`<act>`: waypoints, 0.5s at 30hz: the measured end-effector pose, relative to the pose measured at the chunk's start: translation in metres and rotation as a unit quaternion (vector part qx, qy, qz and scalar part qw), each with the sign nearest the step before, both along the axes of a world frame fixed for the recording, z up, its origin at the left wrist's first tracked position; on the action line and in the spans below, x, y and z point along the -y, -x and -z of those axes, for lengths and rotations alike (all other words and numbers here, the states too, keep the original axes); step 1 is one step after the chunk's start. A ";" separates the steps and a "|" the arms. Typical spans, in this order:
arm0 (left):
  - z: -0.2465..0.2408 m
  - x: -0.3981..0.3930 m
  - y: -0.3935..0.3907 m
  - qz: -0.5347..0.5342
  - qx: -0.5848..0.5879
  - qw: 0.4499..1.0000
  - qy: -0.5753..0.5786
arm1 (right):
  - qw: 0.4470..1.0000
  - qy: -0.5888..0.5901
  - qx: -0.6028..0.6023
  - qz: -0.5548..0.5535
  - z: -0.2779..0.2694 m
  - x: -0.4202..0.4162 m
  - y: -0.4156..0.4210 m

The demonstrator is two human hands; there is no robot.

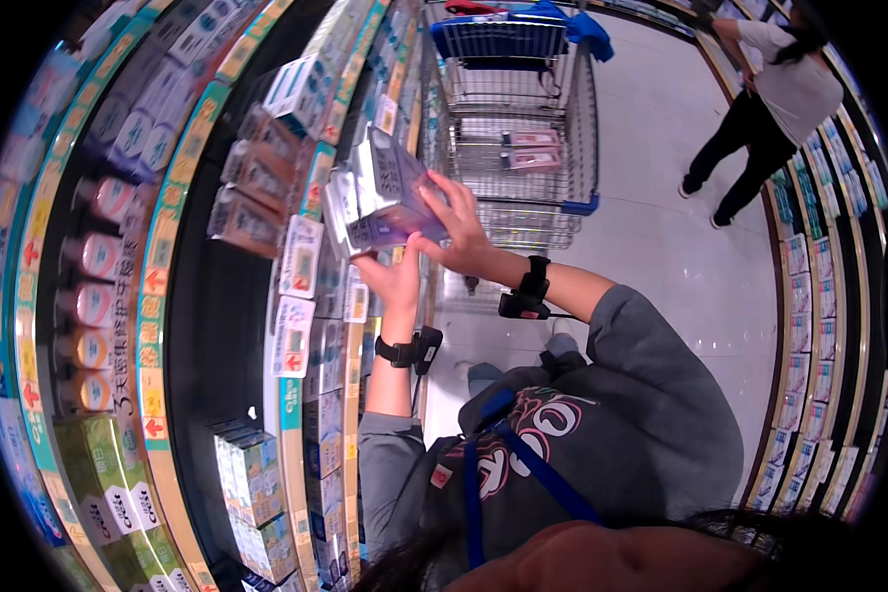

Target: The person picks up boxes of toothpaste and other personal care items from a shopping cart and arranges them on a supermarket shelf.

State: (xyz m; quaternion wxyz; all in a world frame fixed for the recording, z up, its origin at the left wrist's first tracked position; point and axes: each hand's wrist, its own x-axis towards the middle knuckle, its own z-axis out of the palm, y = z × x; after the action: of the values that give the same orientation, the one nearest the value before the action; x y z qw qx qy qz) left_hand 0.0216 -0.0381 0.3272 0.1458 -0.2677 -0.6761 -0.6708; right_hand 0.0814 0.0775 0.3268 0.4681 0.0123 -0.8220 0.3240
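Several shiny silver and purple cartons are held together in both hands, just in front of the shelf edge at upper centre. My left hand supports them from the near, lower end, thumb up against the stack. Fingers of my right hand press on their right side. Black straps with small box-shaped devices sit on both wrists. To the left of the cartons, brownish see-through packs stand on a dark shelf. Price tags hang from the shelf edge below them.
A wire shopping cart stands ahead, holding pink packages and blue cloth. Another person stands in the aisle at upper right. Shelves of boxed goods line the right side. Green and white Crest cartons fill the lower left shelf.
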 end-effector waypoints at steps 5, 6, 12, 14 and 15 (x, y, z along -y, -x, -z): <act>0.017 -0.103 -0.060 0.031 0.074 0.996 0.030 | 0.997 0.046 0.046 0.032 0.013 -0.100 -0.076; 0.015 -0.129 -0.079 0.039 0.083 0.995 0.039 | 0.995 0.078 0.054 0.016 0.018 -0.124 -0.094; 0.032 -0.264 -0.175 0.087 0.146 0.983 0.076 | 0.984 0.059 0.146 0.081 0.040 -0.264 -0.195; 0.043 -0.307 -0.196 0.093 0.162 0.981 0.044 | 0.975 0.065 0.181 0.112 0.042 -0.294 -0.221; 0.050 -0.325 -0.204 0.093 0.170 0.981 0.028 | 0.970 0.067 0.197 0.122 0.042 -0.307 -0.230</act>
State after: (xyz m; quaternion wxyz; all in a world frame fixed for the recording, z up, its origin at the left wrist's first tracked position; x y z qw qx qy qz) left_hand 0.2256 0.2869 0.2769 -0.0420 -0.2152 -0.6816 -0.6981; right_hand 0.3115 0.3848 0.2846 0.3326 -0.1836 -0.8697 0.3151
